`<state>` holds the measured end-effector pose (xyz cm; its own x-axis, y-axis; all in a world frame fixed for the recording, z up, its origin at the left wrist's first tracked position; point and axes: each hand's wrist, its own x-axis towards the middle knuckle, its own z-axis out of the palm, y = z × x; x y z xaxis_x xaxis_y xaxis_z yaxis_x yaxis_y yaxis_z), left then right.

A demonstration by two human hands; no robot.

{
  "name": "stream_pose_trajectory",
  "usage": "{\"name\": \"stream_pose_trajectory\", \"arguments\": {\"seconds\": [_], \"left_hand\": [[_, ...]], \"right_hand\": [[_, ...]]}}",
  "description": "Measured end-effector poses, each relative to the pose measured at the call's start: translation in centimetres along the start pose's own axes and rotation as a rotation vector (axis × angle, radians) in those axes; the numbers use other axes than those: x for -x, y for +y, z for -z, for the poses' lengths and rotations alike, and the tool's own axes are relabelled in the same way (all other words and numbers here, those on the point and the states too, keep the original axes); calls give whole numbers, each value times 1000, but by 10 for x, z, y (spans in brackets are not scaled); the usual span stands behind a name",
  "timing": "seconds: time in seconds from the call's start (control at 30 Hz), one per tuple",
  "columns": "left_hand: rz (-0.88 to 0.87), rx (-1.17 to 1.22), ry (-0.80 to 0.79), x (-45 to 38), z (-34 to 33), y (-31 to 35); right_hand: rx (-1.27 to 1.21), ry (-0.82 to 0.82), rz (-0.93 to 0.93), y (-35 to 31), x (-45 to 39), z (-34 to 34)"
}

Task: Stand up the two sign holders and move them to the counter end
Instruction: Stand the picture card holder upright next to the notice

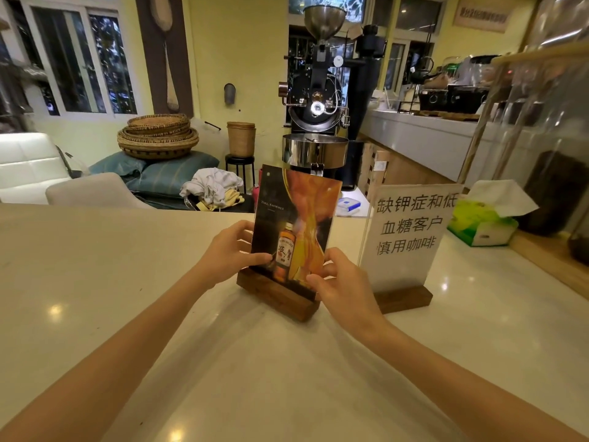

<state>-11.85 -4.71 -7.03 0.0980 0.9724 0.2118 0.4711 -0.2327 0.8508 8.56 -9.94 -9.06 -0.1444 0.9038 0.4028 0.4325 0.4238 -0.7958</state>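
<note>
Two sign holders stand upright near the far edge of the pale counter point(127, 298). The one with a whisky bottle picture point(298, 215) sits in a dark wooden base point(274, 293). My left hand point(229, 250) grips its left edge, thumb on the front. My right hand point(342, 283) holds its lower right corner, fingers on the panel. Just to the right stands the white sign holder with black Chinese characters point(408, 231) in its own wooden base point(403, 298), touched by neither hand.
A green tissue box point(481, 224) lies on the counter right of the white sign. Tall glass jars point(554, 173) stand at the far right. Beyond the counter edge are a black coffee roaster point(318, 100), stacked woven baskets point(157, 135) and a white sofa point(28, 164).
</note>
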Motion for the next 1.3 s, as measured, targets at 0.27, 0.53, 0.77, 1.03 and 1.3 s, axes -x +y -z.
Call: {"name": "stream_pose_trajectory", "arguments": {"seconds": [0.27, 0.53, 0.77, 1.03, 1.3], "left_hand": [[-129, -84, 105, 9, -16, -5], [-134, -153, 132, 13, -19, -7], [-150, -162, 163, 18, -28, 0], [-167, -148, 199, 17, -39, 0], [-177, -182, 208, 16, -42, 0]], "right_hand": [[44, 38, 71, 8, 12, 8], [6, -72, 19, 5, 12, 23], [36, -144, -2, 13, 19, 103], [175, 104, -278, 51, 3, 181], [-147, -115, -349, 61, -13, 161]]}}
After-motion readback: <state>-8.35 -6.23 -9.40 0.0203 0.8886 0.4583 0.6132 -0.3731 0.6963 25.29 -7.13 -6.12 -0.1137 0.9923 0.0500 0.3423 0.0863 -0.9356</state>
